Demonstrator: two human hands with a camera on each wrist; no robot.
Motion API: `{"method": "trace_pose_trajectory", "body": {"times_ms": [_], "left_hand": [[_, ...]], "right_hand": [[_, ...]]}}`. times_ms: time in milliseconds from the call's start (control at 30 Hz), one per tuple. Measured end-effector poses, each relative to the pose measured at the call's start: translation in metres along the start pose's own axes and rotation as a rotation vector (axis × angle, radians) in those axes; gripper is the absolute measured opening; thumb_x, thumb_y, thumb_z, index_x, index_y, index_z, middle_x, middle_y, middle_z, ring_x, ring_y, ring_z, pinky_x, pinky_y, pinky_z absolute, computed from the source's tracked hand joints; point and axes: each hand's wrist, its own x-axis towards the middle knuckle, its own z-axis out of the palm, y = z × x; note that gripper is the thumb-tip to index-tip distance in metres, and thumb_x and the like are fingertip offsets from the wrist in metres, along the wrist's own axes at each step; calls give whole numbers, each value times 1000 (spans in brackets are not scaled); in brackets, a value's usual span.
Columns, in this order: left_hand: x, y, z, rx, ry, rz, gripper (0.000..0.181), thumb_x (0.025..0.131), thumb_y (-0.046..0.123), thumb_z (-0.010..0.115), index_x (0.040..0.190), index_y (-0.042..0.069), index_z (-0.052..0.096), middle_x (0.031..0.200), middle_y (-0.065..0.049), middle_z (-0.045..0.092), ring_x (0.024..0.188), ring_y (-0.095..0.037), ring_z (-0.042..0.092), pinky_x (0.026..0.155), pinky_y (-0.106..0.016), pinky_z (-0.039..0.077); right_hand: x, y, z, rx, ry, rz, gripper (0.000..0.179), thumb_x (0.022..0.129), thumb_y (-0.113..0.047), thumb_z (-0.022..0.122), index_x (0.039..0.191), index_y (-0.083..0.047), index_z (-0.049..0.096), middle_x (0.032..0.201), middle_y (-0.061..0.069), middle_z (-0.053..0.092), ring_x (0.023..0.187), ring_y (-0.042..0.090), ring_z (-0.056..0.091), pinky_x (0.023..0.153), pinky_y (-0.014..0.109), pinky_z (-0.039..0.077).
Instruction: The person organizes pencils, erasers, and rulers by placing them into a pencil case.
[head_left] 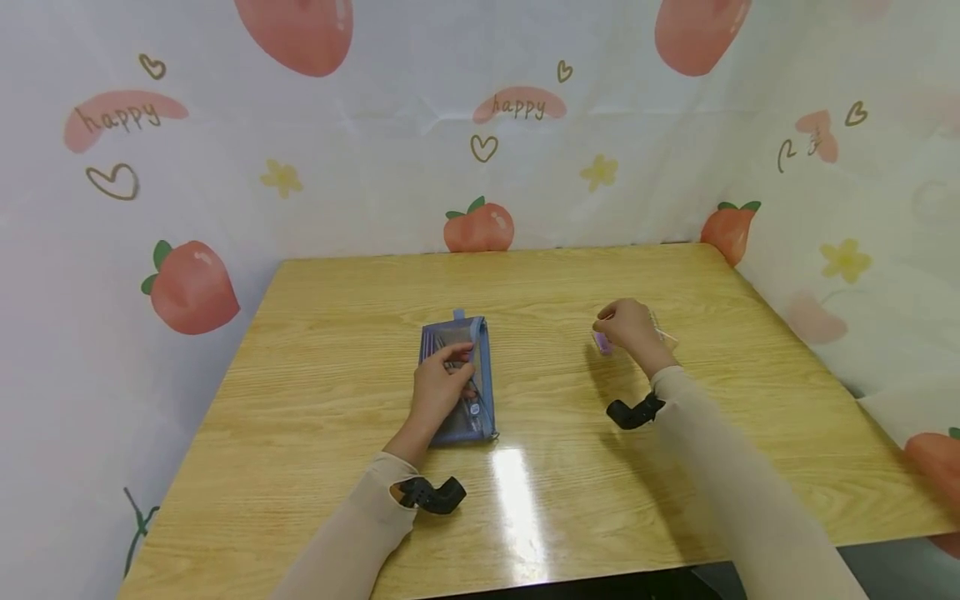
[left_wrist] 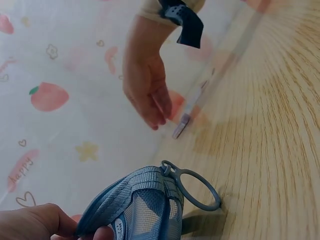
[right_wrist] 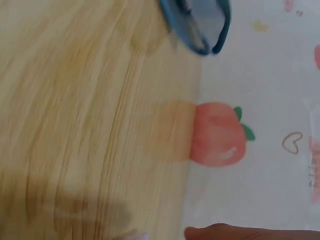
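Where one blue mesh pouch (head_left: 486, 375) lies on the bench (head_left: 337, 308), left of centre, the left hand (head_left: 437, 392) pinches its edge between thumb and fingers. Slender items (head_left: 429, 343) show through the mesh; their count cannot be told. One small purple object (head_left: 603, 343) and one pale item (head_left: 666, 337), partly hidden, lie by the right hand (head_left: 632, 327), whose fingers hang loosely bent, just beside the purple object.

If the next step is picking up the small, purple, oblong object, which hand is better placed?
Likely the right hand: it hovers close to the purple object, whereas the left hand is farther away and pinches the blue mesh zippered pouch.
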Motion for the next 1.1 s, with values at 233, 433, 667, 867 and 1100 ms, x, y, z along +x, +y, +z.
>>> {"method": "trace_pose_trajectory", "body": {"times_ms": [233,433,667,867,1100], "left_hand": [[0,-1,0,3,0,-1,37,77,3,58,113,8,62,100,-14,60,52,-18,61,45,-30,55],[0,-3,1,-4,-5,12,37,77,4,58,113,7,62,100,-15,60,56,-17,62,46,-30,55],[1,-3,1,1,-1,33,36,77,4,58,112,7,62,99,-15,60,57,-17,61,46,-29,55],[2,-3,2,1,-6,39,36,77,4,58,113,8,62,99,-14,60,58,-16,61,46,-30,55],[2,-5,1,0,-4,32,36,77,4,58,113,8,62,99,-14,60,58,-17,61,46,-30,55]], "right_hand": [[7,17,-8,-122,-102,38,33,78,-5,55,109,5,61,78,15,63,56,15,47,49,22,42],[6,21,-5,-135,-122,36,39,75,-5,57,112,5,59,101,20,61,72,22,52,53,21,45],[12,25,-5,-64,-167,53,39,77,-6,58,114,5,58,107,21,58,80,23,55,64,29,54],[10,26,-7,44,-173,84,37,79,-5,59,114,6,56,100,21,59,82,25,58,72,35,55],[9,24,-2,198,-175,124,38,80,-5,62,115,6,55,111,25,51,87,28,60,78,37,54]]}}
